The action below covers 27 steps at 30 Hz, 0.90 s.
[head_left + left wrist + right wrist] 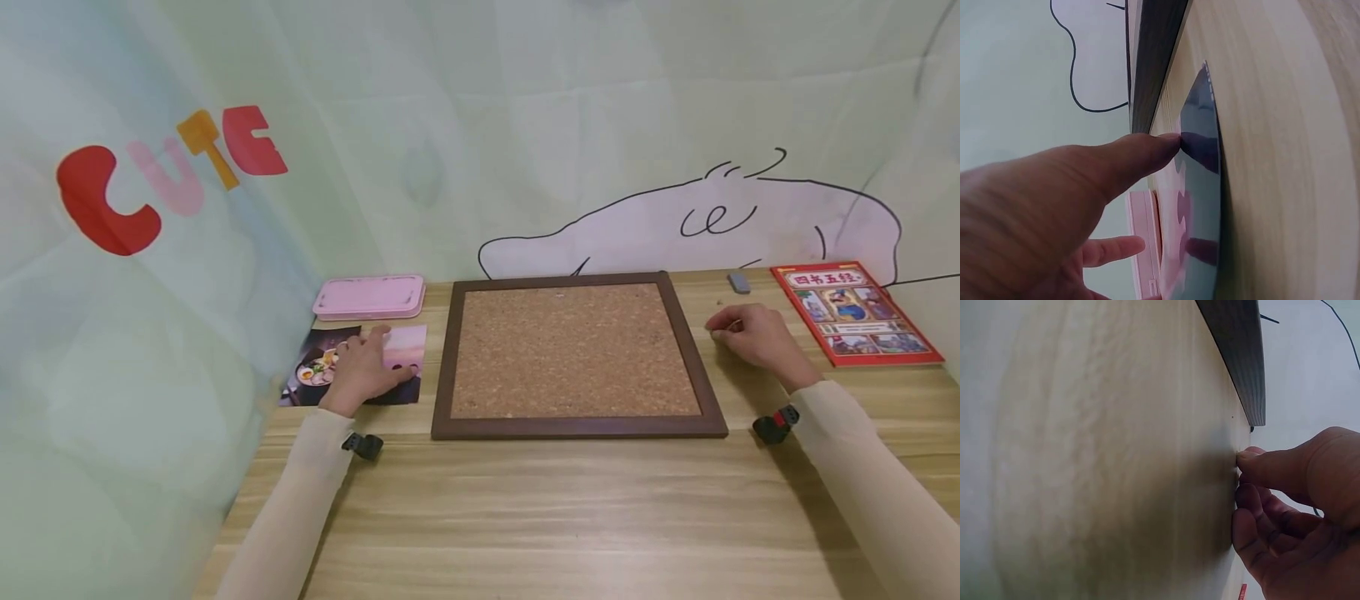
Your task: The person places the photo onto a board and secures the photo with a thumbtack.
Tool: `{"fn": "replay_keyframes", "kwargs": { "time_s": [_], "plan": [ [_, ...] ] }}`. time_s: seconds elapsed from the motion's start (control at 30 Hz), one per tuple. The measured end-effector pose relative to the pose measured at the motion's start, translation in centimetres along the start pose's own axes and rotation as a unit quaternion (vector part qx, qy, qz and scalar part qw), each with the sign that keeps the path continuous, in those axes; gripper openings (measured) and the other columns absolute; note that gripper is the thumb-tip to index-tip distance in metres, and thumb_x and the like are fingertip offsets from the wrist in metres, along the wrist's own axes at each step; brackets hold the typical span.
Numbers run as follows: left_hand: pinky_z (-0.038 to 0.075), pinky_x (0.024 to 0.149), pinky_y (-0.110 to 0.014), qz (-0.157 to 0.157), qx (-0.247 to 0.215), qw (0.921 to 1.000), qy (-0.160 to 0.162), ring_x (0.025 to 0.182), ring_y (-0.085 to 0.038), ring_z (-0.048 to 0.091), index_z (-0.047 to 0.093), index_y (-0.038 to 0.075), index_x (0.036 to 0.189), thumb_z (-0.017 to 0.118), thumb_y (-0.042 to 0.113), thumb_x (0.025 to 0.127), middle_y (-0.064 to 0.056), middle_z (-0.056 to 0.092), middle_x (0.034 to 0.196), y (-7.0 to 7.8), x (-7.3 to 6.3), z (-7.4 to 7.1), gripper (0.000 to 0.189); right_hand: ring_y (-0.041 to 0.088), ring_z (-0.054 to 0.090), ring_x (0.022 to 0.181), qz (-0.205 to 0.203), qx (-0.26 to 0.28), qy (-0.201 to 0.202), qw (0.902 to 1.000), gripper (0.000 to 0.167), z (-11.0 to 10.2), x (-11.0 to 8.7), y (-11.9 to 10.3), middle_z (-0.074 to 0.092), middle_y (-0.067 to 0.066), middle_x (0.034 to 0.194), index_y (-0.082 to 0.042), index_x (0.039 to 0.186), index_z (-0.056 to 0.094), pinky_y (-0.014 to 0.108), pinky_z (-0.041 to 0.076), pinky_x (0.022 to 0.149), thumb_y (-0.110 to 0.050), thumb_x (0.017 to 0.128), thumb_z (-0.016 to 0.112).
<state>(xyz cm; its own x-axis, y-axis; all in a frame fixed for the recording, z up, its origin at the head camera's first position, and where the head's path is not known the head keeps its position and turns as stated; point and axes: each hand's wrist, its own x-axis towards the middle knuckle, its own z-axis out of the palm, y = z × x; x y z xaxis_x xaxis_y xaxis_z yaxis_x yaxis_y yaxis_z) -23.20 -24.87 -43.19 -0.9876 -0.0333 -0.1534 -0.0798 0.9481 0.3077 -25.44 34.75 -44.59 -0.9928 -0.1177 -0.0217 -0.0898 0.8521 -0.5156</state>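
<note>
I'd press the pink photo (pixel 406 343) lightly with my left grip (pixel 364 372) spread; whether my right grip (pixel 753 335) pinches anything, I can't tell.

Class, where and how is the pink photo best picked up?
Probably pinch the right edge, coming from the corkboard side: the pink photo is thin, tabletop borders that edge, and the left side adjoins the food photo. The left hand has its thumb there.

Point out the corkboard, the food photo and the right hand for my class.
Corkboard (pixel 576 352): head view, middle of the bare cork.
Food photo (pixel 317 370): head view, the pictured bowl.
Right hand (pixel 753 336): head view, middle of the hand.
</note>
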Motion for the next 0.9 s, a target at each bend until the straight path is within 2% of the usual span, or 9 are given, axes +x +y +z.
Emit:
{"fn": "replay_keyframes", "kwargs": {
  "time_s": [0.3, 0.47, 0.63, 0.7, 0.77, 0.87, 0.9],
  "plan": [
    [0.038, 0.115, -0.070, 0.007, -0.020, 0.9996, 0.016, 0.139, -0.059, 0.040, 0.041, -0.005, 0.156, 0.080, 0.043, 0.093, -0.042, 0.043, 0.152, -0.7, 0.2, 0.0, 0.089, 0.034, 0.064, 0.095, 0.002, -0.001, 0.006, 1.0000, 0.018, 0.3, 0.1, 0.1, 0.074, 0.026, 0.105, 0.005, 0.108, 0.073, 0.030, 0.045, 0.077, -0.011, 0.103, 0.067],
    [0.041, 0.118, -0.068, 0.017, -0.033, 0.9992, 0.016, 0.139, -0.057, 0.045, 0.047, -0.008, 0.152, 0.077, 0.039, 0.095, -0.041, 0.046, 0.150, -1.5, 0.8, -0.1, 0.080, 0.039, 0.068, 0.099, -0.003, 0.002, 0.010, 0.9999, 0.017, 0.2, 0.0, 0.0, 0.074, 0.027, 0.107, 0.004, 0.107, 0.073, 0.029, 0.046, 0.078, -0.011, 0.103, 0.067],
    [0.040, 0.121, -0.065, 0.022, -0.091, 0.9951, 0.033, 0.141, -0.052, 0.048, 0.051, -0.005, 0.152, 0.072, 0.030, 0.099, -0.038, 0.048, 0.154, -2.4, 0.9, -0.4, 0.067, 0.043, 0.070, 0.103, -0.003, 0.006, 0.018, 0.9998, 0.016, 0.1, -0.1, 0.0, 0.074, 0.028, 0.109, 0.004, 0.107, 0.073, 0.027, 0.046, 0.078, -0.011, 0.103, 0.066],
    [0.047, 0.114, -0.061, 0.027, -0.126, 0.9905, 0.047, 0.134, -0.048, 0.054, 0.053, -0.004, 0.151, 0.071, 0.024, 0.099, -0.036, 0.052, 0.152, -2.8, 0.8, -0.5, 0.062, 0.043, 0.069, 0.103, 0.002, 0.008, 0.018, 0.9998, 0.017, 0.2, -0.1, 0.0, 0.073, 0.029, 0.110, 0.004, 0.108, 0.073, 0.026, 0.046, 0.077, -0.011, 0.103, 0.066],
    [0.054, 0.101, -0.052, 0.040, -0.152, 0.9854, 0.067, 0.120, -0.043, 0.062, 0.057, -0.003, 0.148, 0.070, 0.018, 0.099, -0.034, 0.059, 0.144, -3.1, 0.8, -0.6, 0.055, 0.042, 0.069, 0.103, 0.007, 0.011, 0.018, 0.9997, 0.018, 0.1, -0.1, 0.0, 0.073, 0.029, 0.111, 0.004, 0.109, 0.072, 0.025, 0.046, 0.076, -0.011, 0.104, 0.066],
    [0.051, 0.080, -0.035, 0.049, -0.189, 0.9760, 0.098, 0.094, -0.030, 0.064, 0.064, -0.002, 0.142, 0.068, 0.010, 0.096, -0.029, 0.068, 0.125, -3.4, 0.7, -0.8, 0.047, 0.041, 0.068, 0.103, 0.015, 0.018, 0.017, 0.9996, 0.018, 0.1, -0.1, -0.1, 0.072, 0.030, 0.113, 0.004, 0.111, 0.071, 0.025, 0.046, 0.075, -0.011, 0.104, 0.065],
    [0.048, 0.077, -0.030, 0.048, -0.199, 0.9731, 0.105, 0.089, -0.026, 0.062, 0.066, -0.001, 0.140, 0.067, 0.008, 0.096, -0.027, 0.068, 0.122, -3.5, 0.7, -0.8, 0.046, 0.040, 0.067, 0.102, 0.017, 0.019, 0.019, 0.9995, 0.018, 0.0, -0.1, -0.1, 0.072, 0.029, 0.113, 0.004, 0.112, 0.071, 0.026, 0.047, 0.074, -0.011, 0.104, 0.065]
  ]
}}
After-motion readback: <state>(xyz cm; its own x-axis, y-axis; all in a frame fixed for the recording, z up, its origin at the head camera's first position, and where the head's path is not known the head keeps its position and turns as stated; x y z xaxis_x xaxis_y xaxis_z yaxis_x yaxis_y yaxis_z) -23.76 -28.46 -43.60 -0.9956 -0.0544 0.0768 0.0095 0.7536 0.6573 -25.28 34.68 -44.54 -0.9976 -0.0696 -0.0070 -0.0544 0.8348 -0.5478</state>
